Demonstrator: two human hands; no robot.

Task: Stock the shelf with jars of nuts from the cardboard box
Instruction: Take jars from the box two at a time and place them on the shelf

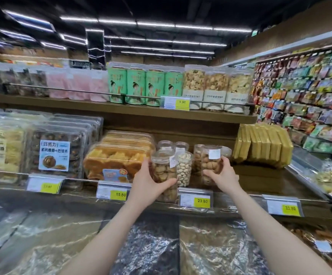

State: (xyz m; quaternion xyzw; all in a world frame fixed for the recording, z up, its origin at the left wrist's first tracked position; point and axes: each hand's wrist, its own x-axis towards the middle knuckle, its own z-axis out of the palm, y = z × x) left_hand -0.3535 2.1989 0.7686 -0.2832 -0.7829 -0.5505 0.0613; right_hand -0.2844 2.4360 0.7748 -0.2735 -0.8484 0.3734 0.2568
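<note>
Both hands are busy here: the left hand (148,180) is wrapped around a clear jar of nuts (164,171) at the centre of the frame, and the right hand (221,173) is curled around a second jar (210,161) just right of centre, both at the front edge of the lower shelf (240,199). A jar of paler nuts (184,169) already stands between them, with more jars behind. Best bet imo is to set each one down flat, slide it back until it touches the row, and turn the white label forward. Don't bump the middle jar, it looks tippy. The cardboard box isn't in view.
</note>
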